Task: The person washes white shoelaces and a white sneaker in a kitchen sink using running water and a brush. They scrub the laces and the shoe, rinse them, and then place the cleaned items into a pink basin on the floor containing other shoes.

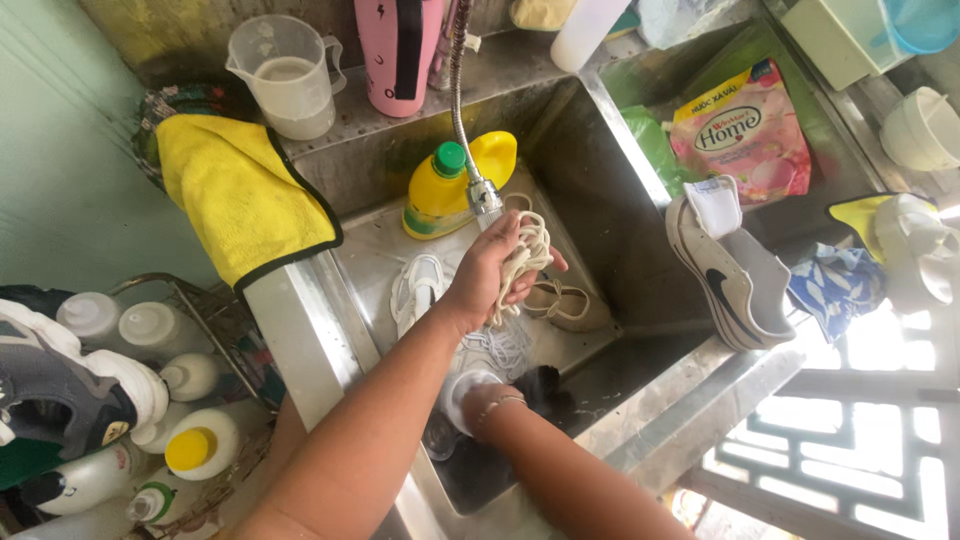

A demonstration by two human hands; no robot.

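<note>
- We see our left hand (492, 272) raised over the stainless steel sink (640, 200), fingers curled tight around a bundle of cream shoelaces (530, 255).
- The bundle sits just under the metal nozzle of the flexible tap hose (484, 196), almost touching it.
- Our right hand (478, 398), a thin bracelet at the wrist, reaches low into the sink beside a white shoe (420, 290); we cannot tell how its fingers stand, since they are hidden.
- A yellow bottle with a green cap (438, 195) lies against the sink's back wall.
- A beige flat shoe (565, 305) rests on the sink floor, just right of the laces.
- A white sneaker with a dark mark (735, 275) leans on the sink's right edge.
- A yellow cloth with dark trim (240, 195) drapes over the left rim.
</note>
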